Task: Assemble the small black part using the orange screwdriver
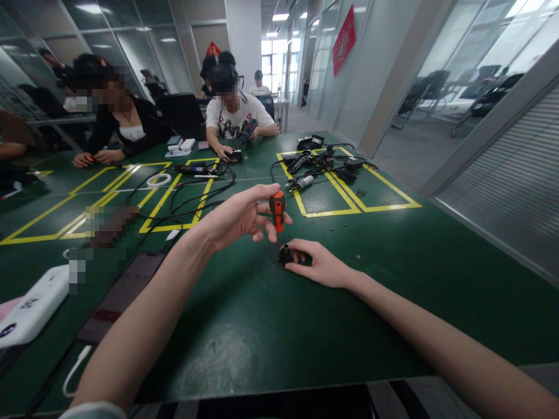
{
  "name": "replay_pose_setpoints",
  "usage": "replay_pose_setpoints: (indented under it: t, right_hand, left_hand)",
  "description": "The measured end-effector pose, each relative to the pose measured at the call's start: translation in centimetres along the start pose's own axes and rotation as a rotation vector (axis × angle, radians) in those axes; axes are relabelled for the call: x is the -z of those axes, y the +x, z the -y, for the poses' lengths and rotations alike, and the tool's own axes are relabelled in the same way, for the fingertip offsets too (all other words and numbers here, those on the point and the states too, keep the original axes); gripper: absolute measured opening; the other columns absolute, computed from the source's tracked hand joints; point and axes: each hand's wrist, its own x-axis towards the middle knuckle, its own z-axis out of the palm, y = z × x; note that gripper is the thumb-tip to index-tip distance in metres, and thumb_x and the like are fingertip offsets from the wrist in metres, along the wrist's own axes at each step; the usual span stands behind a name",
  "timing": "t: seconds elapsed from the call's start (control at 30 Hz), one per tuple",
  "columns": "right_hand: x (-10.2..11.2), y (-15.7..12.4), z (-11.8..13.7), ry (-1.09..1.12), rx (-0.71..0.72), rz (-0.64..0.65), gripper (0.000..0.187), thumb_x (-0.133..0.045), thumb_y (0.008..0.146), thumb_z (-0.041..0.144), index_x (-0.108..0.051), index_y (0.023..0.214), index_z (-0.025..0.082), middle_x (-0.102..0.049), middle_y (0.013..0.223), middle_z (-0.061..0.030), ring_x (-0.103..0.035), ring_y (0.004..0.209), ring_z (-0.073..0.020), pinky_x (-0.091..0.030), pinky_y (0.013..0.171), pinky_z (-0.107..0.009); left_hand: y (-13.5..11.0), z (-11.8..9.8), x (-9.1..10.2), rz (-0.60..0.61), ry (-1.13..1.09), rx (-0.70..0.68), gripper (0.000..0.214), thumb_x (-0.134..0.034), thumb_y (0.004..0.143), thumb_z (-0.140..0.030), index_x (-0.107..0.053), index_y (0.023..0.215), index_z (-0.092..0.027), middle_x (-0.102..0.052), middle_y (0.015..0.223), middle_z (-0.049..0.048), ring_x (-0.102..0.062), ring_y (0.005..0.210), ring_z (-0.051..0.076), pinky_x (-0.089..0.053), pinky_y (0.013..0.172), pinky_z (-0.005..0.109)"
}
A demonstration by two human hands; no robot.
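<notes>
My left hand [238,218] is raised above the green table [262,326], its fingers pinched round the orange and black handle of a screwdriver [278,210] held upright. Right below it, my right hand [317,263] rests on the table and its fingers close on a small black part [285,255]. The screwdriver's tip points down at that part, but the shaft is too thin to make out.
Black cables [192,201] and a soldering tool lie in the yellow-taped squares ahead. More black tools and parts [321,162] fill the right square. A dark phone [120,297] and a white box [32,308] lie at my left. Two people sit across the table.
</notes>
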Motion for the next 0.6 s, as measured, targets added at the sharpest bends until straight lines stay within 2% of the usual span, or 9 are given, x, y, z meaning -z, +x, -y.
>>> replay_pose_setpoints:
  t: [0.13, 0.23, 0.33, 0.47, 0.6]
  right_hand:
    - [-0.01, -0.04, -0.03, -0.015, -0.012, 0.005, 0.025, -0.067, 0.093, 0.036, -0.066, 0.111, 0.018, -0.068, 0.093, -0.0039, -0.059, 0.072, -0.0155, -0.05, 0.067, -0.029]
    - [0.02, -0.04, 0.05, -0.013, -0.02, 0.006, 0.025, -0.067, 0.093, 0.036, -0.066, 0.11, 0.018, -0.068, 0.093, -0.004, -0.059, 0.073, -0.0157, -0.05, 0.067, -0.03]
    - [0.04, -0.02, 0.12, 0.0, -0.01, 0.008, 0.024, -0.067, 0.093, 0.035, -0.065, 0.109, 0.017, -0.068, 0.092, -0.004, -0.058, 0.072, -0.015, -0.049, 0.067, -0.029]
    - [0.03, -0.04, 0.08, 0.0, -0.002, 0.004, 0.022, -0.067, 0.093, 0.035, -0.066, 0.107, 0.018, -0.067, 0.09, -0.0031, -0.058, 0.072, -0.0153, -0.05, 0.067, -0.029]
    - [-0.05, -0.06, -0.05, -0.009, 0.003, 0.002, 0.024, -0.067, 0.093, 0.035, -0.066, 0.11, 0.019, -0.068, 0.093, -0.0035, -0.059, 0.073, -0.0154, -0.05, 0.068, -0.029]
  left_hand:
    - [-0.3, 0.05, -0.02, 0.005, 0.028, -0.016, 0.043, -0.071, 0.085, -0.053, -0.065, 0.101, -0.013, -0.068, 0.085, 0.0053, -0.06, 0.056, 0.01, -0.037, 0.042, 0.019]
    - [-0.44, 0.01, -0.21, 0.007, 0.035, -0.017, 0.042, -0.072, 0.085, -0.051, -0.066, 0.098, -0.012, -0.065, 0.083, 0.0044, -0.056, 0.054, 0.008, -0.035, 0.041, 0.018]
    - [-0.35, -0.07, -0.36, 0.003, 0.031, -0.02, 0.043, -0.07, 0.085, -0.054, -0.063, 0.095, -0.013, -0.069, 0.085, 0.0073, -0.062, 0.055, 0.012, -0.038, 0.043, 0.019]
    - [-0.05, -0.08, -0.21, 0.023, -0.018, 0.019, 0.045, -0.059, 0.089, -0.059, -0.058, 0.094, -0.014, -0.074, 0.09, 0.013, -0.07, 0.059, 0.019, -0.042, 0.045, 0.022]
    - [0.06, 0.01, -0.06, 0.026, -0.022, 0.021, 0.04, -0.059, 0.091, -0.055, -0.056, 0.095, -0.015, -0.073, 0.084, 0.0101, -0.068, 0.055, 0.017, -0.039, 0.041, 0.021]
